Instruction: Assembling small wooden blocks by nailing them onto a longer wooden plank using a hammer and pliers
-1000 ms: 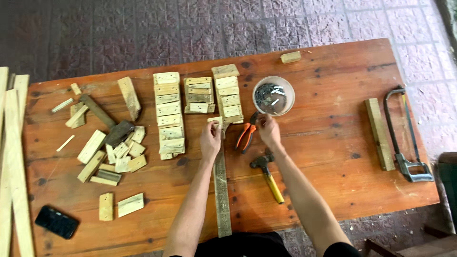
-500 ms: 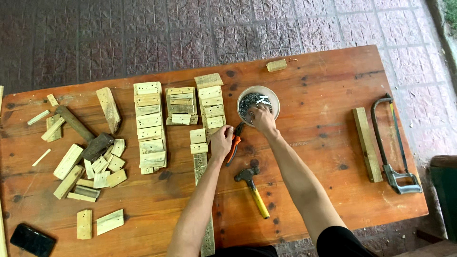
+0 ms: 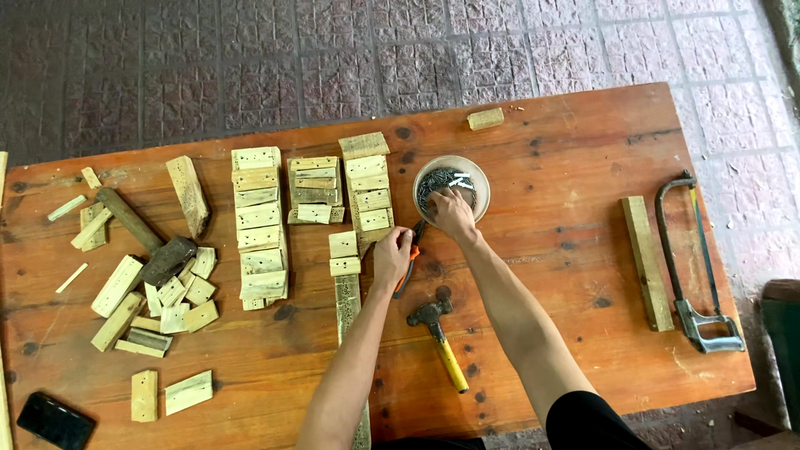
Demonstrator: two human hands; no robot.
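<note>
Reaching forward since a moment ago, the right hand point(image 3: 451, 210) now dips into the round pale bowl point(image 3: 477, 177), fingers bunched among dark nails point(image 3: 442, 179); whether it has pinched any I cannot tell. Just left of it, the left hand point(image 3: 392, 254) presses, loosely curled, on a long wooden strip point(image 3: 347, 296), beside orange-handled pliers point(image 3: 408, 265)

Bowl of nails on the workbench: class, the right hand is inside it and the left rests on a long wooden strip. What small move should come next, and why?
Probably pinch one nail and lift the right hand clear of the bowl of nails. Its fingers are already down among the nails, while the left hand steadies the long wooden strip carrying small blocks, and the hammer lies untouched close by.
</note>
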